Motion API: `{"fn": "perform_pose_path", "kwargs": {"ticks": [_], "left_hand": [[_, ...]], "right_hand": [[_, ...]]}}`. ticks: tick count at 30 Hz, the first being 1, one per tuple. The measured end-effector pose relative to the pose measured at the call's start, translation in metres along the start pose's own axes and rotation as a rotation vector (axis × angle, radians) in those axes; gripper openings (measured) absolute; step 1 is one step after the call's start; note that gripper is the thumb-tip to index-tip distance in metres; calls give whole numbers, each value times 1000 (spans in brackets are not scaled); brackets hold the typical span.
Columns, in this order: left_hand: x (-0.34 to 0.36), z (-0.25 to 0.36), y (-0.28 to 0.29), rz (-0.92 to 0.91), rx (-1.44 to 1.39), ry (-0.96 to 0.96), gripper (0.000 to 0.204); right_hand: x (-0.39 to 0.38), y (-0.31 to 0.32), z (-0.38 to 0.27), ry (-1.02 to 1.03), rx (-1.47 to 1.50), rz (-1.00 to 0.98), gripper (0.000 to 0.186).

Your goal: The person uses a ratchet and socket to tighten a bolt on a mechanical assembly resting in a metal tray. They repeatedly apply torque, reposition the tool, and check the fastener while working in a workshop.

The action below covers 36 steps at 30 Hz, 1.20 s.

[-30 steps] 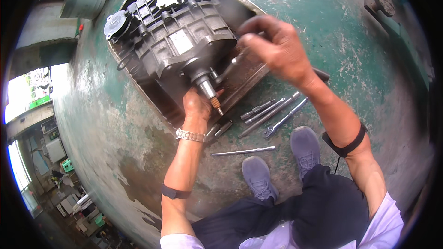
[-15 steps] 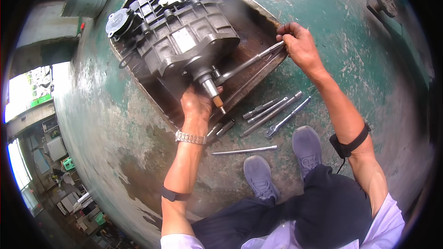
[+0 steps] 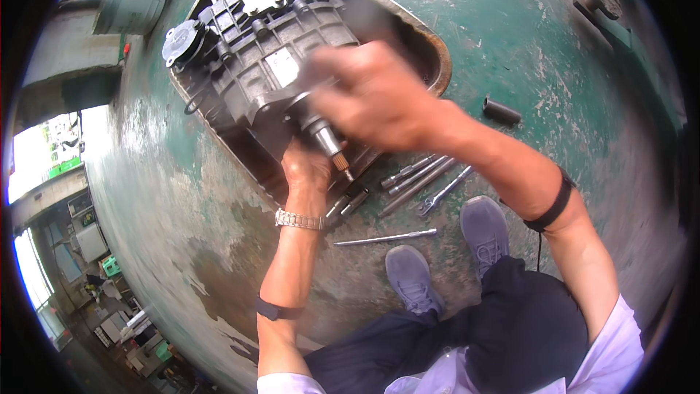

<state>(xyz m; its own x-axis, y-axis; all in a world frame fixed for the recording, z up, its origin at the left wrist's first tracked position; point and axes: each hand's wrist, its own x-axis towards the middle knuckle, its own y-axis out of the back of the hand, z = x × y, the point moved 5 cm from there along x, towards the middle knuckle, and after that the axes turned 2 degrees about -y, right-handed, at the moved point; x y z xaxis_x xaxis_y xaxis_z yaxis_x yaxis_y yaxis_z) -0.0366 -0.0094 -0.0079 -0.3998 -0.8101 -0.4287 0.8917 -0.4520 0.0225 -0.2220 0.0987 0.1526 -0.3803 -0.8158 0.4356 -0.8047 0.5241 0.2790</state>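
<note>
A grey metal gearbox [image 3: 270, 66] lies in a rusty metal tray [image 3: 442, 66], its splined shaft [image 3: 340, 160] pointing toward me. My left hand [image 3: 306, 165] reaches in under the shaft's base; its fingers are hidden behind the shaft and housing. Over the gearbox's near end, just right of the shaft, is my right hand [image 3: 375, 95]. Motion smears its fingers, and the hand covers what lies beneath it. The long-handled wrench seen earlier does not show now.
On the green floor near the tray lie a ratchet wrench [image 3: 445, 191], several metal bars [image 3: 417, 184], and a single thin bar [image 3: 386, 238] nearer my shoes [image 3: 414, 281]. A dark tube-shaped socket [image 3: 502, 110] lies to the right. Metal equipment [image 3: 601, 0] stands at the far right.
My right hand has swung left from the wrench handle's end to the gearbox's near end. The handle has gone from view. The dark socket now shows past my arm. My left hand stays put.
</note>
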Motion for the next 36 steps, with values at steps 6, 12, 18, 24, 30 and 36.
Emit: {"fn": "perform_pose_path", "kwargs": {"ticks": [6, 12, 18, 24, 30, 36], "left_hand": [[-19, 17, -15, 31, -431, 287, 42], [-14, 6, -17, 12, -452, 332, 46], [-3, 17, -29, -319, -445, 91, 49], [-15, 9, -17, -10, -464, 303, 48], [-13, 4, -14, 34, -433, 357, 48], [-11, 11, -17, -217, -170, 77, 48]], "right_hand": [[-71, 68, 106, -887, 216, 338, 24], [-37, 41, 52, -543, 254, 271, 19], [3, -32, -27, -21, -8, -242, 15], [-57, 64, 91, -734, 252, 201, 24], [-65, 64, 96, -765, 15, 348, 25], [-4, -16, -22, 0, 187, -21, 16]]}}
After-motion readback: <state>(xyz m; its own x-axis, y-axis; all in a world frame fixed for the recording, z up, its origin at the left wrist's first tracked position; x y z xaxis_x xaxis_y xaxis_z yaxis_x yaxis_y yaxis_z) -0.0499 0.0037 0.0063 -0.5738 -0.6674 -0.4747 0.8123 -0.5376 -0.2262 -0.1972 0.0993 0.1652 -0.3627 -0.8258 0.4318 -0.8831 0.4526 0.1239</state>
